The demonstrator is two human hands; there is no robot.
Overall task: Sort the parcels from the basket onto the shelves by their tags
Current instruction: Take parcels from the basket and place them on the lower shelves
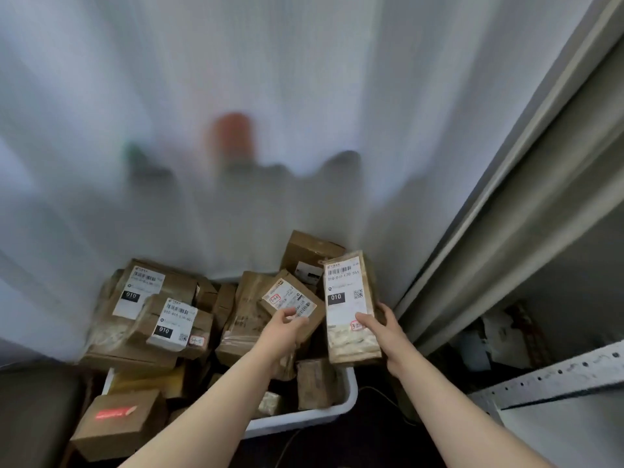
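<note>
A white basket point(341, 405) on the floor is heaped with several brown parcels bearing white labels. My right hand point(385, 332) grips a tall narrow brown parcel point(349, 309), held upright above the basket's right side; its white label shows a barcode, a black "010" box and a red-circled tag beside my thumb. My left hand point(285, 327) holds a smaller brown parcel point(292, 300) tilted above the pile, thumb on its white label, which has a red-circled tag at its left end.
A white curtain point(270, 130) hangs behind the basket. Grey metal shelving point(547, 376) stands at the right, with blurred items on a lower shelf. A brown box with a red mark point(118, 422) lies at the basket's front left. A dark cable runs on the floor.
</note>
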